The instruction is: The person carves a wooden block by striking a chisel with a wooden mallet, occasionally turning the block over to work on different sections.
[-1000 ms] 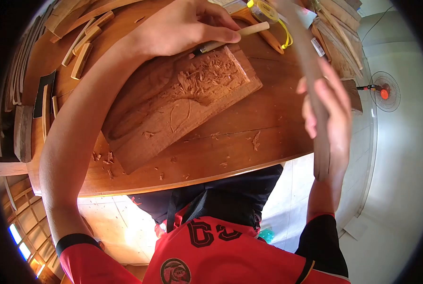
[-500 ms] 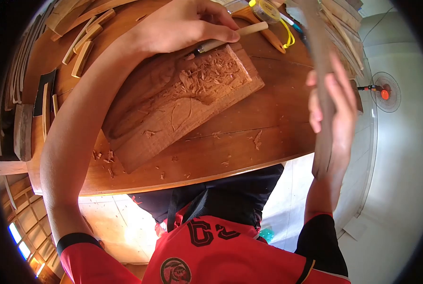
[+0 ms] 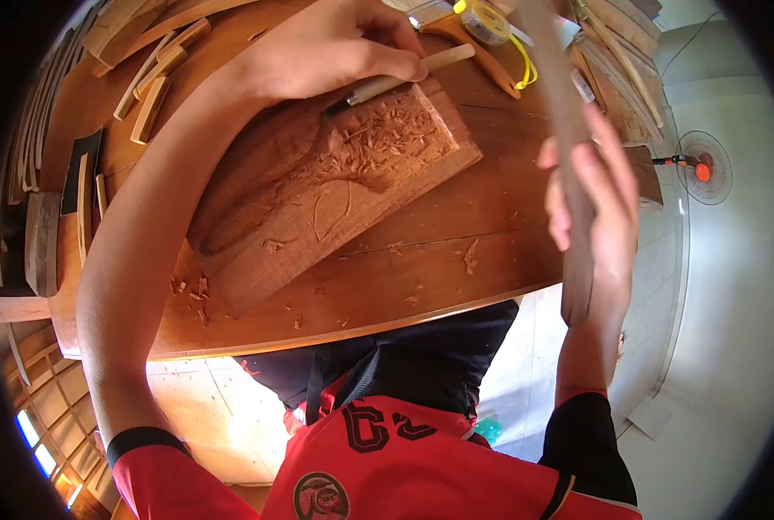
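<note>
My left hand [image 3: 352, 48] is closed around a chisel with a pale round handle [image 3: 450, 59]. The chisel lies at a low slant, its metal tip on the carved wooden board [image 3: 274, 251] near the upper edge. A recess in the board's right half is strewn with curled wood shavings [image 3: 374, 143]. To the right of the board, my right hand [image 3: 602, 191] grips a long, flat-sided wooden bar [image 3: 577, 225], raised and apart from the chisel. The bar's upper end is blurred by motion.
Behind the board lie a tape measure [image 3: 484, 22] with a yellow strap and a brown wooden handle [image 3: 482, 56]. Wood strips [image 3: 150, 108] are at the left, with dark sandpaper [image 3: 84, 169]. More timber [image 3: 612, 78] is stacked at the right. A fan [image 3: 704, 169] stands beyond.
The chisel has shifted slightly left and down along the board, with my left hand on it. My right hand and the wooden bar have moved a little to the left.
</note>
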Action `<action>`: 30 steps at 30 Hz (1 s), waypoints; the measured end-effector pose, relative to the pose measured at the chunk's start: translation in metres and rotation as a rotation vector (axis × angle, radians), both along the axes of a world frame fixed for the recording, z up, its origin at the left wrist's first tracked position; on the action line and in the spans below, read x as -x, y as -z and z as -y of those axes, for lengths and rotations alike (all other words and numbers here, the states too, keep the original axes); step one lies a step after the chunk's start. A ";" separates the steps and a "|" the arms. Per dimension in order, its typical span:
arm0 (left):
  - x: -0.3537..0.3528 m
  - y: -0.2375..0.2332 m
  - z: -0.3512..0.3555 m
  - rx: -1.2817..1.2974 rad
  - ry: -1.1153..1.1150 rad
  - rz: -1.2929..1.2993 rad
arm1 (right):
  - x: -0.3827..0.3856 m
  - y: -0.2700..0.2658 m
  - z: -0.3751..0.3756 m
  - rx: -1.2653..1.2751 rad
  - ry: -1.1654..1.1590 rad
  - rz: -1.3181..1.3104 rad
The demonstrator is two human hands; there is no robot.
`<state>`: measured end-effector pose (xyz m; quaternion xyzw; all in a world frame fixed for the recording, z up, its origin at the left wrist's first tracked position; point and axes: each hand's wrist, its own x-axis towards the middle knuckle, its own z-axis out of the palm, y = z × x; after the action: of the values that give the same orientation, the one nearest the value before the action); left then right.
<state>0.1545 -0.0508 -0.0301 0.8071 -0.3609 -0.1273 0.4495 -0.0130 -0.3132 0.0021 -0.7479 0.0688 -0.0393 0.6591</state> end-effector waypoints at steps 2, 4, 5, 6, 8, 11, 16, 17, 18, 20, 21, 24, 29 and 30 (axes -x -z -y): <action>0.000 0.000 0.000 0.002 -0.022 0.017 | -0.006 -0.001 0.008 -0.025 0.049 0.085; -0.001 0.005 -0.001 0.058 -0.006 -0.010 | -0.003 0.002 0.006 -0.012 0.039 0.041; -0.003 0.006 0.000 0.087 0.000 -0.020 | -0.002 0.003 0.006 -0.004 0.033 0.022; -0.001 0.005 0.002 0.111 -0.021 -0.056 | -0.001 0.003 0.008 -0.003 0.022 0.028; 0.005 0.001 0.006 0.160 -0.069 -0.126 | 0.000 0.001 0.014 -0.015 0.032 0.054; 0.011 -0.034 0.010 0.094 0.006 -0.134 | 0.000 0.005 0.019 -0.009 0.021 0.060; -0.016 -0.036 0.029 -0.088 0.097 -0.084 | 0.004 0.005 0.014 0.045 -0.036 0.031; -0.020 -0.034 0.033 -0.076 0.123 -0.045 | 0.005 0.003 0.015 0.050 -0.036 0.043; -0.022 -0.029 0.035 -0.037 0.137 -0.039 | 0.006 0.002 0.015 0.055 -0.034 0.055; -0.025 -0.016 0.038 0.036 0.127 -0.009 | 0.007 -0.003 0.019 0.065 -0.018 0.083; -0.023 -0.014 0.039 0.075 0.124 0.003 | 0.007 -0.006 0.021 0.069 -0.007 0.096; -0.019 -0.014 0.038 0.064 0.091 -0.056 | 0.007 -0.004 0.023 0.102 -0.001 0.103; -0.022 -0.010 0.037 0.083 0.114 0.040 | 0.007 -0.002 0.029 0.198 -0.179 0.048; -0.021 -0.011 0.036 0.073 0.097 -0.016 | 0.006 -0.006 0.029 0.179 -0.104 0.069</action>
<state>0.1757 -0.0867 -0.0195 0.7707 -0.4003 -0.1420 0.4751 -0.0189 -0.3420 0.0083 -0.8047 0.0036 -0.0368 0.5926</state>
